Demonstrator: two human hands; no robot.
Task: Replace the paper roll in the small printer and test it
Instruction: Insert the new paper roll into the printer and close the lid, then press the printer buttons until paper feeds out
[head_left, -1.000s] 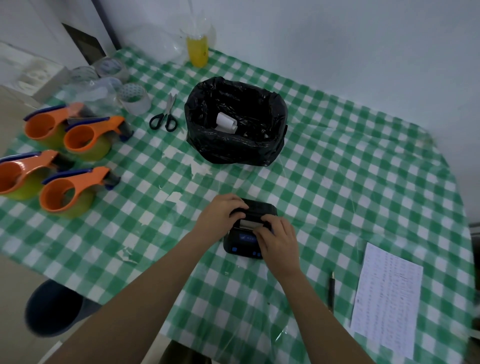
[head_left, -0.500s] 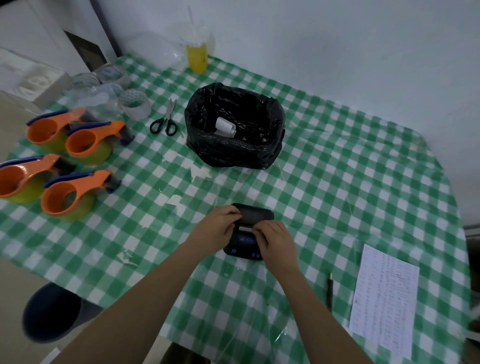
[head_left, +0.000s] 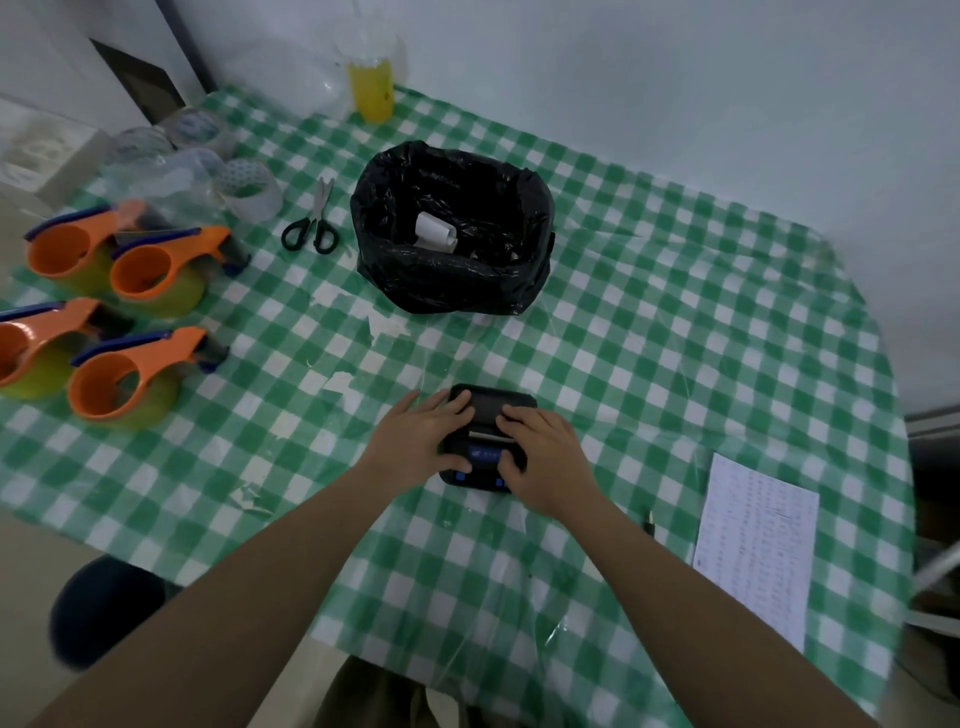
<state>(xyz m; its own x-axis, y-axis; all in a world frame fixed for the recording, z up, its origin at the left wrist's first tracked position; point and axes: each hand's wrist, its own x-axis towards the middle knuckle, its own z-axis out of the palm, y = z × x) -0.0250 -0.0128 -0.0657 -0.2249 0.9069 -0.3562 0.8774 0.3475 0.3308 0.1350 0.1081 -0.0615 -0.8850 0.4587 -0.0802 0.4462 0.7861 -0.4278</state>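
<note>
I stood at a tabletop (head_left: 675, 332) spread with a green-and-white checked cloth under clear plastic. It sat against a plain pale wall (head_left: 649, 67), in dim, even light. A dark doorway (head_left: 140, 78) opened at the far left corner, and pale floor (head_left: 47, 561) showed past the near edge.

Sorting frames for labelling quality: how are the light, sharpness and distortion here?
Head view: dim, flat light with a bluish cast; wide-angle bending curves the table edges; corners smear, while printer, left hand and right hand stay fairly sharp; the paper sheet's text is unreadable.
</note>
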